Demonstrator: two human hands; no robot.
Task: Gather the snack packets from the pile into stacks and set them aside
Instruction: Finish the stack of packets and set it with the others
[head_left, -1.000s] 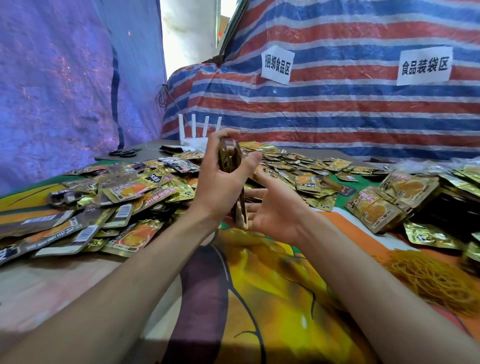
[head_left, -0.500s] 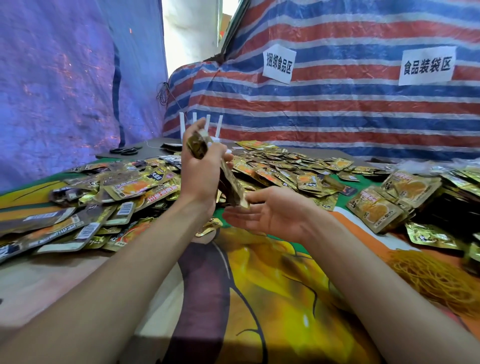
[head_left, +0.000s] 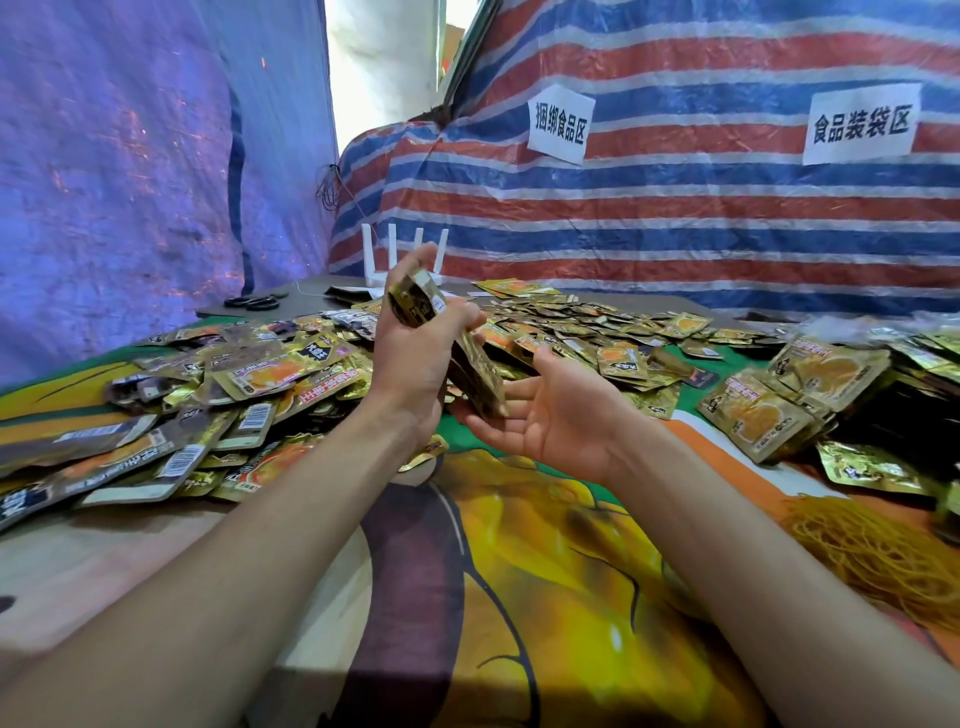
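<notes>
A wide pile of gold and orange snack packets (head_left: 249, 374) covers the table's left side and runs across the back (head_left: 587, 322). My left hand (head_left: 415, 364) is raised above the table and grips a stack of gold packets (head_left: 447, 338) on edge, tilted down to the right. My right hand (head_left: 561, 415) lies palm up just below and right of it, fingers spread, with the stack's lower end resting against its fingers. A finished stack of packets (head_left: 795, 395) lies at the right.
A mound of yellow rubber bands (head_left: 878, 551) sits at the near right. A white router (head_left: 405, 254) and black scissors (head_left: 257, 301) stand at the back left. Striped tarp walls with two paper signs close the back. The printed tablecloth (head_left: 545, 597) shows in front of me.
My left hand lifted the stack up and leftward, then tipped it down to the right. My right hand let go, opened palm up and dropped lower under the stack.
</notes>
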